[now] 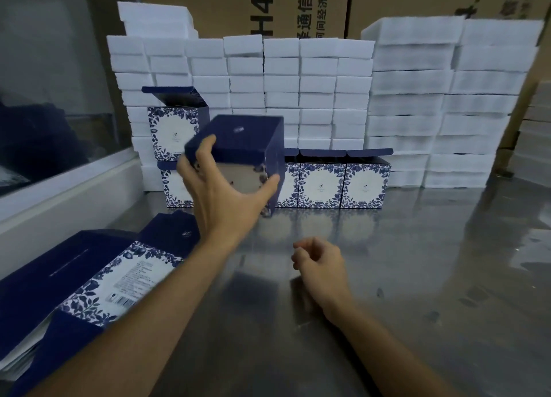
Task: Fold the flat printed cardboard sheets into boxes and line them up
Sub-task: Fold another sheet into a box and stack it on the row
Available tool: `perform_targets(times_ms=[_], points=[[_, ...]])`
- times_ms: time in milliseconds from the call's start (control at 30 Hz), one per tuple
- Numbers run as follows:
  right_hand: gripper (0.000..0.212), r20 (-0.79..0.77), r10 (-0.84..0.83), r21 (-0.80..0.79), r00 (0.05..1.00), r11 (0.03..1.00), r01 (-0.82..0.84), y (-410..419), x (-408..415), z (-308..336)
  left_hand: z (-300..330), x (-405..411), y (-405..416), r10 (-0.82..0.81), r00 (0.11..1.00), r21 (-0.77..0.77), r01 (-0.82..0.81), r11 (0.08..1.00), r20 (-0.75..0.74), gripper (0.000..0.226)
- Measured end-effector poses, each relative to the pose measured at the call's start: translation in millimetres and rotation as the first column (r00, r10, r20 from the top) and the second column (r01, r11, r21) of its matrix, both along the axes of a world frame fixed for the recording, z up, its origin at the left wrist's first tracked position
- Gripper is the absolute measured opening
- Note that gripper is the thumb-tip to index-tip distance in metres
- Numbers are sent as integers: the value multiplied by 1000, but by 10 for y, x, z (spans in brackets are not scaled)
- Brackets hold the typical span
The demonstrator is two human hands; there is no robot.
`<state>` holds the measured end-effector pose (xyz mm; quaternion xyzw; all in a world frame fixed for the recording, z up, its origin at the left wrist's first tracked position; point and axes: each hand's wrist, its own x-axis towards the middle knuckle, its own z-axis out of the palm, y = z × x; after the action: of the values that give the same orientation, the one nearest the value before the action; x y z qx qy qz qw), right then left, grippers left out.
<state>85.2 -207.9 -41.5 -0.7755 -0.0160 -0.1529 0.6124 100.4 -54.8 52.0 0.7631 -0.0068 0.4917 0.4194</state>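
Right now your left hand (222,185) is the grip that matters: fingers on one side and thumb on the other clamp a folded box (247,149), held tilted in the air just in front of the row of boxes (343,182) along the far side of the worktop (402,277). Your right hand (320,259) hovers low over the middle of the worktop, fingers loosely curled, holding nothing.

The row runs along the foot of the white foam blocks (298,77), lids standing open, and one box (173,133) already sits stacked on the leftmost one. The flat sheets (98,280) wait in a pile at the near left corner, under your left forearm.

From here the likely slip is in the set-down. The box is angled, so if one bottom corner lands first it may twist and end up out of line with its neighbours. Coming in too far back, it could catch the upright lid flaps of the row and bend them, or nudge the stacked box off its perch. Your thumb also presses on the printed face; squeeze harder and the thin card may dent. Whether the bottom flaps are fully locked is hidden by your hand, and an unlocked base could spring open on contact.
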Motion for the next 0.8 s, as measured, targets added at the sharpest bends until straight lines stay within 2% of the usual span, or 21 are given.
perform_targets(times_ms=[100,233,367,567,667,733,800], points=[[20,-10,0,-78,1000,997,-1,13,60,-3,280,379,104,15,1000,-6,-15,1000,-19,103],[21,-23,-22,-89,1000,996,20,22,169,40,457,837,223,93,993,56,-89,994,-67,104],[19,-40,-61,-73,997,996,58,43,293,39,525,1200,249,134,976,-16,-138,990,-170,104],[20,-52,-63,-76,997,995,59,83,392,22,422,1545,274,195,944,108,-172,979,-266,113],[24,-64,-67,-100,996,993,61,96,419,24,305,1528,256,336,925,285,-277,917,-180,111],[23,-74,-81,-110,994,991,73,110,421,28,197,1464,243,391,919,493,-316,811,-54,93],[21,-73,-96,-114,993,990,87,122,415,32,82,1401,222,359,933,679,-269,683,9,76]])
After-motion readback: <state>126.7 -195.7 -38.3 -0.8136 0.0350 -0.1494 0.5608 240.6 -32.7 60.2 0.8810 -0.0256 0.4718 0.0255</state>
